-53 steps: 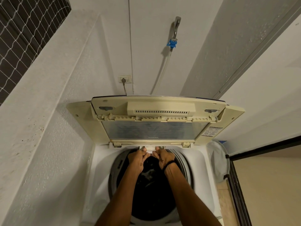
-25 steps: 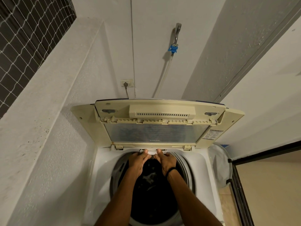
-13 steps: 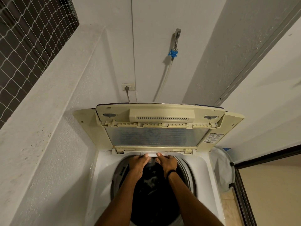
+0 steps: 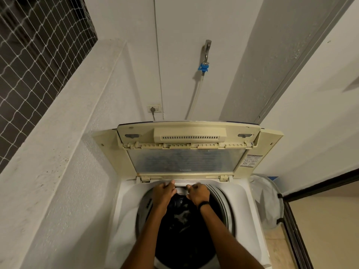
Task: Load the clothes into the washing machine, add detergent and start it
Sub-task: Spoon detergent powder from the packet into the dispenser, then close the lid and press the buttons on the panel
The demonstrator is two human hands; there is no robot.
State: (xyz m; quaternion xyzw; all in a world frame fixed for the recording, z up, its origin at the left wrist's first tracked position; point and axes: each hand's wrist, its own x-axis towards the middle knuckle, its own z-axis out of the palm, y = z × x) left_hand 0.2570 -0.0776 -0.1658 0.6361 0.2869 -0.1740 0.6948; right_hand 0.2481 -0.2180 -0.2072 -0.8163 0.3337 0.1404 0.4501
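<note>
Head view showed left hand [image 4: 162, 193] and right hand [image 4: 198, 193] gripping a white tray [image 4: 181, 189] at the washer [image 4: 243, 202] back rim, over dark clothes [image 4: 180, 218].

We see smooth white plastic on the top of the washing machine [image 4: 126, 206] and on the drawer [image 4: 181, 189] at its back rim. Its raised lid [image 4: 186, 160] is yellowed matt plastic around a cloudy translucent panel. Inside the machine the clothes [image 4: 180, 216] are dark cloth. Left of it the wall [image 4: 64, 200] is rough plaster. Above it the tap [image 4: 207, 48] is shiny metal with a blue plastic connector [image 4: 203, 67]. Right of it the basket [image 4: 266, 200] is pale mesh.
</note>
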